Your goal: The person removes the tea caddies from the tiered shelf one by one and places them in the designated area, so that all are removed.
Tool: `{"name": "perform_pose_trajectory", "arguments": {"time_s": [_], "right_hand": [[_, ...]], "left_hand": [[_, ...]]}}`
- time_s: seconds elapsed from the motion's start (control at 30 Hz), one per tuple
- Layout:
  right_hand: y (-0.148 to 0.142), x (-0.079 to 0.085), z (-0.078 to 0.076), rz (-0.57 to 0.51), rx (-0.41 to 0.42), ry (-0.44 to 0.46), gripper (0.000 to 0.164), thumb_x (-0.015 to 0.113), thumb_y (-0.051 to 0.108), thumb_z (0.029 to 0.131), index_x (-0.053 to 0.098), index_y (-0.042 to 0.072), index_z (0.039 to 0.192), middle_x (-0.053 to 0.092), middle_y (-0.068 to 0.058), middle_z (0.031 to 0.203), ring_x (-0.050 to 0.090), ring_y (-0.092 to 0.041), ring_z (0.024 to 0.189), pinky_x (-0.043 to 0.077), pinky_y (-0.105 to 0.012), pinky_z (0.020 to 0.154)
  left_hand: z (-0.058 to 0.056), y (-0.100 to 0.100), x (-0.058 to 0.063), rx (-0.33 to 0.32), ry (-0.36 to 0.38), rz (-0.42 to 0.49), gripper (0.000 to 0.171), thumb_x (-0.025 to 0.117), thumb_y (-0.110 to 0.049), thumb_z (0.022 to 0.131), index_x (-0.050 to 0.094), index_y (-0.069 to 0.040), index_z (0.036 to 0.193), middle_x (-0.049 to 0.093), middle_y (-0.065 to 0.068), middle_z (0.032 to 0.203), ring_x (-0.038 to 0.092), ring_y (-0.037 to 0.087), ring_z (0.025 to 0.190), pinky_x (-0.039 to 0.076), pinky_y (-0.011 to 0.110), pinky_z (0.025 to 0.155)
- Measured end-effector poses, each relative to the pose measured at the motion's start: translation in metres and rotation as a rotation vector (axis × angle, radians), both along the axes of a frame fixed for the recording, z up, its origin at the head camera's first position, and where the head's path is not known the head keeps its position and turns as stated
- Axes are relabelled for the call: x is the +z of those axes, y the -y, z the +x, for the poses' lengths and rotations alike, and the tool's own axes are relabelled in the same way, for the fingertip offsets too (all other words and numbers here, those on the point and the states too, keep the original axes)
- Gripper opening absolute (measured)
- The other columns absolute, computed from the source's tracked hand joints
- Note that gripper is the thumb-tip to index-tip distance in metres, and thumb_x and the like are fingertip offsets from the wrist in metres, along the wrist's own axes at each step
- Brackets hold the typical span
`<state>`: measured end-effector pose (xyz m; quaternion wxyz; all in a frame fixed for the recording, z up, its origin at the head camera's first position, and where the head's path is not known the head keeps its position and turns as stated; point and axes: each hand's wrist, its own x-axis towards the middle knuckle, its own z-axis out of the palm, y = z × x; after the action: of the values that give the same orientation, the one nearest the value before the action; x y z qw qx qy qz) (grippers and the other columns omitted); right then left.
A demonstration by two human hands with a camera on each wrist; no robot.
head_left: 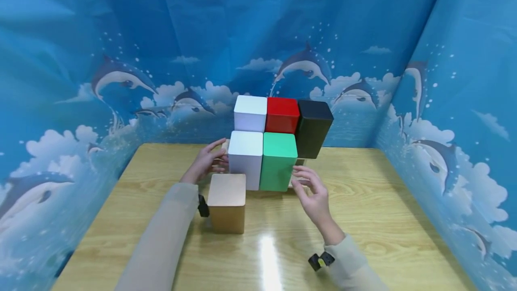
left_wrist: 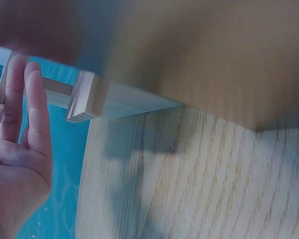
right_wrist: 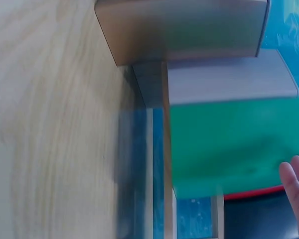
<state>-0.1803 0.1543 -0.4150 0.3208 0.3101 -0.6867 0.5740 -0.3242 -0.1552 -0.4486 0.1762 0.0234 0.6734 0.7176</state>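
My left hand (head_left: 205,164) lies at the left side of the front white box (head_left: 245,158), its fingers extended next to a wooden rack (left_wrist: 87,99). In the left wrist view those fingers look nearly straight beside the rack's end; whether they press it cannot be told. My right hand (head_left: 313,194) is beside the green box (head_left: 278,161), fingers loosely bent, fingertips near its side. Behind stand a second white box (head_left: 250,114), a red box (head_left: 282,116) and a tall black box (head_left: 313,129). The rack beneath them is mostly hidden.
A tan box (head_left: 227,210) stands on the wooden table (head_left: 363,219) in front of the white box, close to my left wrist. Blue dolphin-print curtains (head_left: 226,22) surround the table at the back and sides.
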Motion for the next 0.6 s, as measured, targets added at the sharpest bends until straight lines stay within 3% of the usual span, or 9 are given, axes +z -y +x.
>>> {"name": "perform_pose_trajectory", "arguments": {"time_s": [0.33, 0.6], "right_hand": [[-0.011, 0.011, -0.013, 0.003, -0.137, 0.050, 0.019, 0.060, -0.020, 0.078, 0.056, -0.017, 0.096, 0.054, -0.031, 0.108, 0.054, -0.040, 0.097, 0.051, -0.022, 0.076], [-0.010, 0.025, -0.022, 0.115, -0.169, 0.121, 0.030, 0.065, -0.011, 0.080, 0.056, -0.013, 0.110, 0.050, -0.029, 0.117, 0.052, -0.041, 0.099, 0.053, -0.030, 0.076]], "left_hand": [[-0.013, -0.002, -0.021, 0.058, -0.006, 0.018, 0.052, 0.056, -0.029, 0.094, 0.038, -0.030, 0.142, 0.067, 0.011, 0.086, 0.066, 0.022, 0.075, 0.055, 0.039, 0.066], [-0.012, -0.001, -0.019, 0.064, -0.001, 0.004, 0.051, 0.055, -0.028, 0.095, 0.037, -0.030, 0.143, 0.066, 0.010, 0.086, 0.066, 0.022, 0.075, 0.055, 0.040, 0.066]]}}
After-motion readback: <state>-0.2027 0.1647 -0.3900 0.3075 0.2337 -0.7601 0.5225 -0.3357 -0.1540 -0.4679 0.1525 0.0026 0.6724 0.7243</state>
